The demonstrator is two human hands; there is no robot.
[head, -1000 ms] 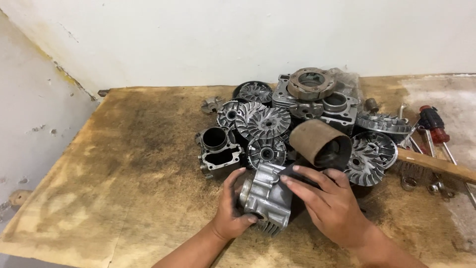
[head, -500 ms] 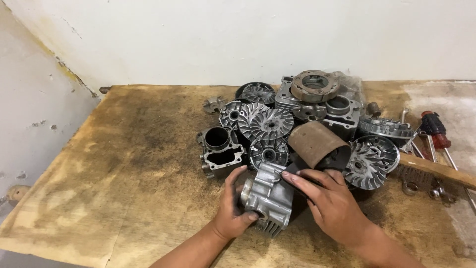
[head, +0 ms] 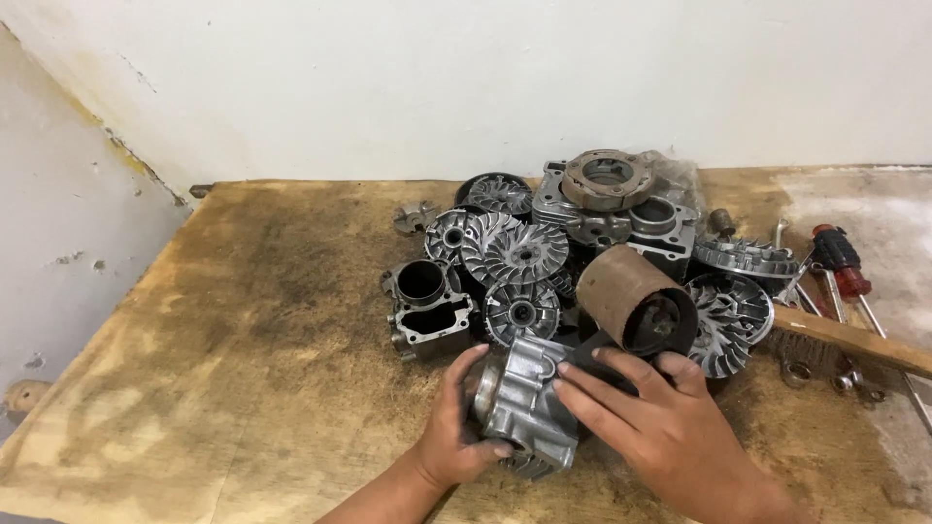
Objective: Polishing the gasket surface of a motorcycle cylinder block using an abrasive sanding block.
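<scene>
Both hands are on the cylinder at the 6 o'clock edge of the parts pile. Left hand is wrapped around its left side, right hand lies flat over the top, fingers spread. It looks like cast metal: heavy, rigid, probably greasy, so grab the body, not the thin fins. Long axis seems to run 11 to 5, fins toward 5.
</scene>
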